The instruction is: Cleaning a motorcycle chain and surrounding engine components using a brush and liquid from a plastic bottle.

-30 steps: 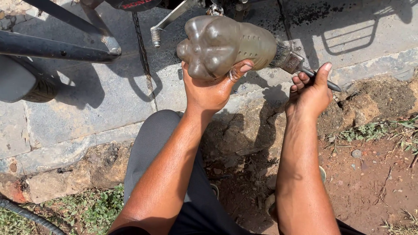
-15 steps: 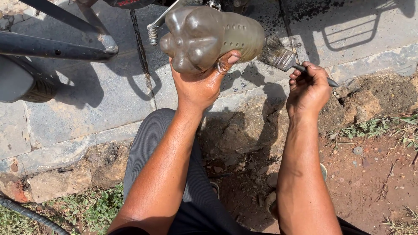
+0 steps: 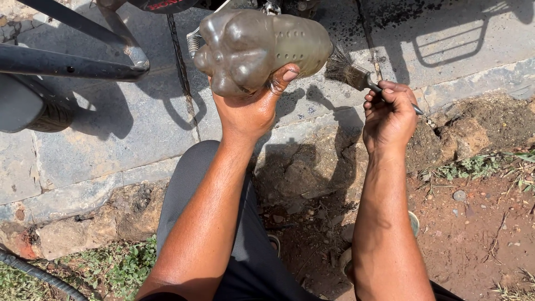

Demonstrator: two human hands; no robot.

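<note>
Both hands are busy: the left hand [image 3: 251,108] wraps its fingers round a grimy plastic bottle [image 3: 262,47] lying on its side, base toward him. The right hand [image 3: 390,114] is fisted on a paintbrush [image 3: 351,72], bristles just beyond the bottle's neck; I'd keep the bottle tipped gently so liquid wets them without spilling.

A dark metal frame [image 3: 67,64] stands over grey paving slabs [image 3: 128,128] beside red soil [image 3: 479,234].

My left hand [image 3: 251,108]: grimy translucent plastic bottle [image 3: 262,47], dimpled, dull sheen. My right hand [image 3: 390,114]: brush [image 3: 356,72], stiff dark bristles, metal ferrule. Upper frame: rough matt stone paving [image 3: 111,139]. Lower right: crumbly red soil [image 3: 473,234].
</note>
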